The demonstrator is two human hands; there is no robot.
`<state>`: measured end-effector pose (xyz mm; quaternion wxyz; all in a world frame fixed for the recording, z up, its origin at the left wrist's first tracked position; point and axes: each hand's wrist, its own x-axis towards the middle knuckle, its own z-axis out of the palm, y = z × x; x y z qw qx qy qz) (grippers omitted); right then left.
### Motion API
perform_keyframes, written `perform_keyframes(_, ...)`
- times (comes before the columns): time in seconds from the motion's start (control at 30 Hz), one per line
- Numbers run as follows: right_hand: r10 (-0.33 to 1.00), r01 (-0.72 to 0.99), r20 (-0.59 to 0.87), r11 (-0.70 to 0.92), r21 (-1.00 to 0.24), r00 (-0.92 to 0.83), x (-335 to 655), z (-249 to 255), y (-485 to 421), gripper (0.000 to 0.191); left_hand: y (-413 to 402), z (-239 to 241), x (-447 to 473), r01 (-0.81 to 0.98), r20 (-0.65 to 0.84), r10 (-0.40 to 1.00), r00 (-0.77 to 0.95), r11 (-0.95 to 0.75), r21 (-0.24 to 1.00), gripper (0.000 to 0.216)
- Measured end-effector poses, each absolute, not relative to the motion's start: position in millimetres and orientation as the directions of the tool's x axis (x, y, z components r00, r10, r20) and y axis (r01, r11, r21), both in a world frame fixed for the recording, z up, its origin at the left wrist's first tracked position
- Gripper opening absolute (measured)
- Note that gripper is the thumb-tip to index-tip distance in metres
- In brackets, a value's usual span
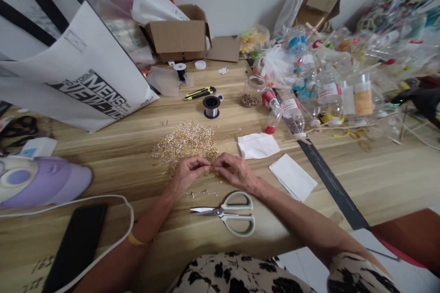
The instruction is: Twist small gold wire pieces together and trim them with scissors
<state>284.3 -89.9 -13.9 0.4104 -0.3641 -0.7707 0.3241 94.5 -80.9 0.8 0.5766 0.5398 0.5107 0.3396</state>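
Observation:
A loose heap of small gold and silver beads or charms [184, 142] lies on the wooden table in front of me. At its near right edge my left hand [188, 171] and my right hand [233, 170] meet, fingertips pinched close together. Whatever is between the fingers is too small to make out. Just below them lies a short beaded strand [202, 192] on the wood. Closer to me is a pair of scissors [227, 213] with pale handles, its blades pointing left.
Behind the heap are a spool of wire [211, 107], a yellow-black utility knife [199, 93] and a jar of beads [252, 91]. White papers [258, 145] lie right. Plastic bottles [292, 114] crowd the back right; a paper bag [85, 64] and phone [77, 242] are left.

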Motion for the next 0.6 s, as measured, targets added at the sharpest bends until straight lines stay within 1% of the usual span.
perform_keyframes(0.6,0.833,0.299,0.38,0.512,-0.805,-0.403,284.3,-15.3,-89.7,0.011,-80.9,2.4,95.9,0.161,-0.218,0.939,0.265,0.18,0.97,0.013)
